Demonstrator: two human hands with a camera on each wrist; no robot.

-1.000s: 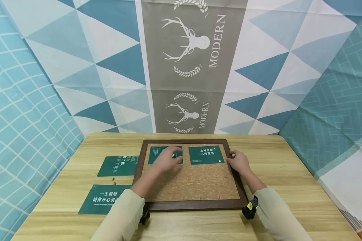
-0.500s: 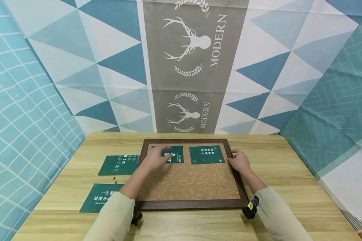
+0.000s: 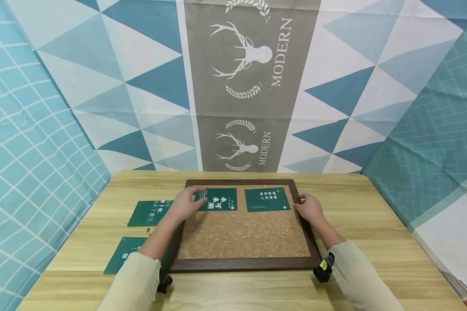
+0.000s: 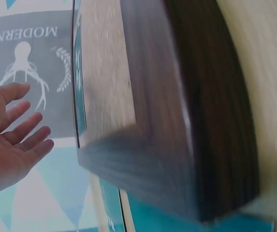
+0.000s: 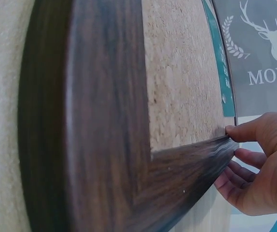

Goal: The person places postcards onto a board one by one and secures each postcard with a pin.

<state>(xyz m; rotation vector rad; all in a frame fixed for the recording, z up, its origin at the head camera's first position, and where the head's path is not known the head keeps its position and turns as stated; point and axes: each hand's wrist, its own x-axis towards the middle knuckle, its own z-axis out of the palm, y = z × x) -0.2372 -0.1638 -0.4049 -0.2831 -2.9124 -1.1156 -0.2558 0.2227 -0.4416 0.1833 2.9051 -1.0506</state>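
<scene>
On the table [image 3: 373,224], two cards [image 3: 267,199] are placed on the corkboard [image 3: 245,235], two others [image 3: 143,214] unplaced; frame [image 3: 241,264] gripped by right hand [image 3: 308,208], left hand [image 3: 185,204] relaxed.

In front of me hangs a big creased sheet [image 3: 140,65] with blue, pale blue and white triangles. Down its middle runs a grey stripe [image 3: 233,106] with white deer heads [image 3: 257,54] lying sideways, curly leaves and the word MODERN. On my left is a light blue wall [image 3: 27,142] with white squares. On my right is a blue-green wall [image 3: 436,125] with a brick pattern. My table [image 3: 358,216] is yellowish wood with rounded back corners. The light is bright.
</scene>
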